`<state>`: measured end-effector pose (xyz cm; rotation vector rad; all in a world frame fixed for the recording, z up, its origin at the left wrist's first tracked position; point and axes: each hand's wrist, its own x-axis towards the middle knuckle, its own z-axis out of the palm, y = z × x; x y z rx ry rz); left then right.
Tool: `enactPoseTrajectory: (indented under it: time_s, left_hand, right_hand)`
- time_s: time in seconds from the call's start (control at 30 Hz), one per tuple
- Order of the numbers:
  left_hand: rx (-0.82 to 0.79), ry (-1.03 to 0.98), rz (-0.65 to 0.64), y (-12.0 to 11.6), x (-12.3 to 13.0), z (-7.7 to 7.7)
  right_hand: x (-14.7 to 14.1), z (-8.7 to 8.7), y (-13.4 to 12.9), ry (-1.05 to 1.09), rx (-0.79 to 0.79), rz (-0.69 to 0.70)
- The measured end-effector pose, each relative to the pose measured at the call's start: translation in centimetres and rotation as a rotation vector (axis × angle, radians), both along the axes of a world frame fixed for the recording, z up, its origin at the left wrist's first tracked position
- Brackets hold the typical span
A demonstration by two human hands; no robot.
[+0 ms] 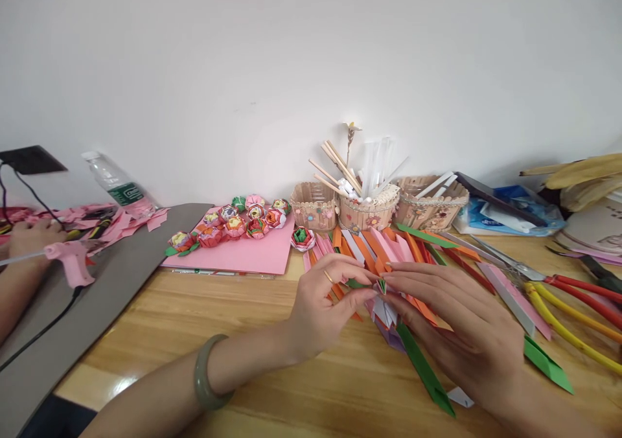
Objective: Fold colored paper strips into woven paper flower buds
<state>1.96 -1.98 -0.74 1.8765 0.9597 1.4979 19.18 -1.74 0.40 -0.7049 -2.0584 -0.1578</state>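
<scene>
My left hand point(330, 305), with a ring and a green bangle at the wrist, pinches a small folded green and white paper piece point(381, 286) between thumb and forefinger. From the other side, my right hand point(461, 315) grips the same piece with its fingertips. Under and behind both hands lie folded paper strips point(374, 247) in orange, pink, white and green. A long green strip point(425, 370) slants down below my right hand. Several folded paper flowers point(234, 226) rest on a pink sheet point(265, 250) left of the strips.
Three decorated baskets point(313, 214) stand against the wall, the middle one holding sticks and tubes. Scissors point(522, 268) and yellow-handled scissors point(564, 328) lie at the right. Another person's hand point(36, 237) is at far left, near a pink glue gun point(70, 263) and bottle point(119, 185).
</scene>
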Motion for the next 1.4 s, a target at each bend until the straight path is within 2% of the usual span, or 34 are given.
enactPoseTrajectory:
  time_s: [0.2, 0.3, 0.43, 0.5, 0.63, 0.73, 0.87, 1.0, 1.23, 1.3, 1.4]
  left_hand:
    - [0.065, 0.065, 0.002, -0.2, 0.0, 0.0]
    - [0.073, 0.072, 0.035, -0.1, 0.0, -0.1]
    - [0.181, 0.089, 0.057, 0.2, 0.0, -0.4]
    - [0.239, 0.091, 0.026, 0.3, -0.1, -0.4]
    - [0.237, 0.088, 0.028, 0.1, -0.1, -0.1]
    - [0.205, 0.101, 0.045, 0.0, -0.2, 0.3]
    - [0.162, 0.125, 0.067, -0.3, -0.2, 0.8]
    - [0.036, 0.156, 0.132, -0.8, -0.2, 0.9]
    - [-0.044, 0.188, 0.146, -1.3, -0.2, 0.6]
    - [-0.116, 0.163, 0.089, -1.4, -0.2, 0.7]
    - [-0.323, 0.074, -0.088, -1.5, -0.4, 0.9]
  right_hand:
    - [0.1, -0.6, 0.1, -0.009, 0.045, -0.038]
    - [0.2, -0.6, 0.1, 0.011, 0.018, -0.022]
    - [0.1, -0.3, 0.1, 0.063, -0.022, 0.026]
    - [0.0, 0.0, 0.2, 0.086, -0.110, 0.096]
    - [0.0, 0.6, 0.5, 0.129, -0.475, 0.241]
    - [0.1, 0.9, 0.7, 0.196, -0.726, 0.272]
    - [-0.1, 0.9, 0.8, 0.315, -0.961, 0.302]
    - [-0.4, 0.6, 1.1, 0.386, -1.115, 0.343]
    - [0.0, -0.5, 1.5, 0.420, -1.298, 0.439]
    - [0.1, -0.6, 1.4, 0.419, -1.311, 0.454]
    - [0.0, -0.6, 1.2, 0.390, -1.319, 0.494]
